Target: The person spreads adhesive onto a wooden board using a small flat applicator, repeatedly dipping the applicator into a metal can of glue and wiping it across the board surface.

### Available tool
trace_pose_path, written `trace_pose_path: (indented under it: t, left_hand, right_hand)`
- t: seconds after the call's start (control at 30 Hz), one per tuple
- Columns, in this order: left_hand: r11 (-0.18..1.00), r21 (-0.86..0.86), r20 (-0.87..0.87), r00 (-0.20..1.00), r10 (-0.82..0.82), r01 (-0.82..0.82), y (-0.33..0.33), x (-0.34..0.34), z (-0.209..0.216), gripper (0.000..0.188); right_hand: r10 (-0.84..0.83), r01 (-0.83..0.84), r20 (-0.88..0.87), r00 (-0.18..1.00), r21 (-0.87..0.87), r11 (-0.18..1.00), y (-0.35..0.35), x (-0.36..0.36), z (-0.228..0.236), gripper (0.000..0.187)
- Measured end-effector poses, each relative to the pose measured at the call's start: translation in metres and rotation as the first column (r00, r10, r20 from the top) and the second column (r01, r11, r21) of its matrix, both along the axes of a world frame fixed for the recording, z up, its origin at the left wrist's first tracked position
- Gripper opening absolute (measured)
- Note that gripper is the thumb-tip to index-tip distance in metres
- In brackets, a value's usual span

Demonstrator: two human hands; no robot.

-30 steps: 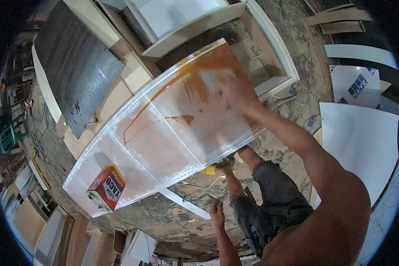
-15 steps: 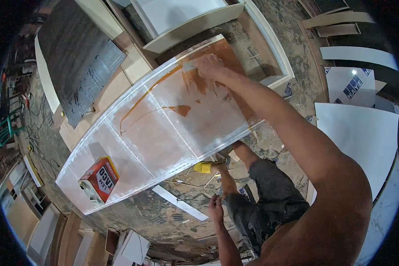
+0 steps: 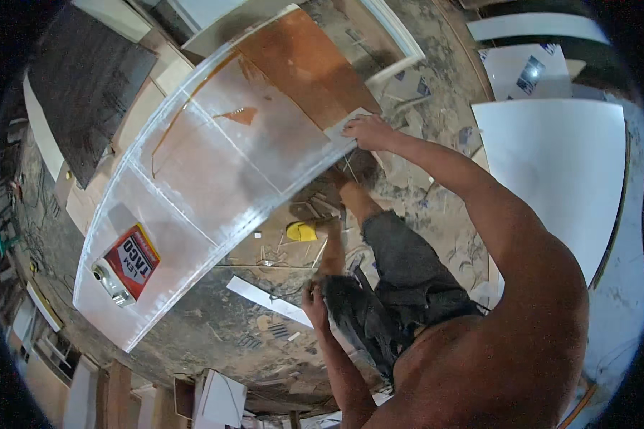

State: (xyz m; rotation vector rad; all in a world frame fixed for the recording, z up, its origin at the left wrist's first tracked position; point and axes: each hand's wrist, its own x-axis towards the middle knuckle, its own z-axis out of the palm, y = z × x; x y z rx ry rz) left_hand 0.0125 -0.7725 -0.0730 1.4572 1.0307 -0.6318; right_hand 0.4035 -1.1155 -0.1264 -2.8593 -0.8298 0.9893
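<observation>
My right hand (image 3: 370,133) is closed on a pale flat spreader (image 3: 345,124), pressed against the near edge of a long curved panel (image 3: 215,189). Amber glue (image 3: 300,61) coats the panel's far right end. A thin glue line runs along its far edge, and a small puddle (image 3: 240,115) lies on the pale part. At the panel's left end stands a red and white rectangular tin (image 3: 130,264) with a metal cap. My left hand (image 3: 313,303) hangs beside my knee, apart from the panel. Its fingers are curled; whatever they hold, if anything, is too small to make out.
Behind the panel lies a dark board (image 3: 86,89) on pale wood. White curved sheets (image 3: 551,171) stand at the right. A white strip (image 3: 268,300), wood scraps and dust cover parts of the floor around my feet. A white box-like piece (image 3: 220,398) sits at the lower left.
My right hand has swept the spreader from the panel's far edge to its near edge, and the glue now forms a wider, even coat. The whole view has shifted.
</observation>
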Motion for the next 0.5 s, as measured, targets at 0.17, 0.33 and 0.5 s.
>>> trace_pose_path:
  t: [0.17,0.33,0.5]
  left_hand:
    - [0.998,0.008,-0.024,0.998,0.058,-0.058,0.030,-0.038,0.000,0.047]
    - [0.990,0.109,-0.097,0.991,0.095,-0.084,0.074,-0.092,0.017,0.048]
    - [0.995,0.044,-0.193,0.976,0.101,-0.095,0.107,-0.133,-0.001,0.042]
  right_hand:
    - [0.029,-0.034,-0.060,0.998,-0.084,0.996,-0.070,-0.089,-0.005,0.037]
    - [-0.528,0.554,-0.209,0.823,0.092,0.828,-0.077,-0.126,0.011,0.033]
    - [-0.650,0.718,-0.308,0.694,0.359,0.596,-0.008,-0.051,0.067,0.033]
